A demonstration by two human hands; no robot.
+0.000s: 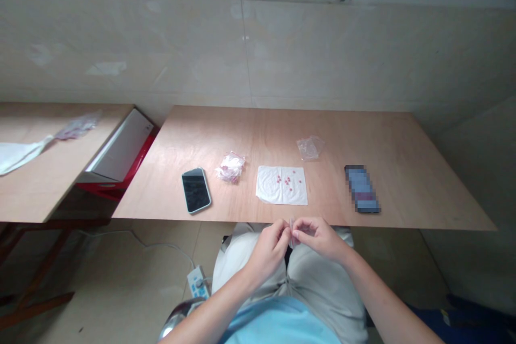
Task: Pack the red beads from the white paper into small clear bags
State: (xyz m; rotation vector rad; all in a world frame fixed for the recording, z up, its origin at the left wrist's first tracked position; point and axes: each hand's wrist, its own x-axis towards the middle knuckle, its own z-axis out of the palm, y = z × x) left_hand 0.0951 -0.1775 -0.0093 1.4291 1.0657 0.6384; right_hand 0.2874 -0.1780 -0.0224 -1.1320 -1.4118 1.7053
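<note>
Left hand [271, 247] and right hand [318, 236] pinch a small clear bag [291, 232], apparently, below the worktop [403, 172] edge. Thin, limp, slippery film; best gripped at its top edges.

Just below the table [403, 193] edge, the left hand [271, 247] and right hand [318, 237] pinch a small clear bag [291, 232] together. On the table lie a white tissue [269, 188] with red beads [287, 179] and 2 phones [195, 189].

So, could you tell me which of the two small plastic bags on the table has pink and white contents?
The left bag, next to the black phone; the other bag, behind the white tissue, looks clear and almost empty.
</note>
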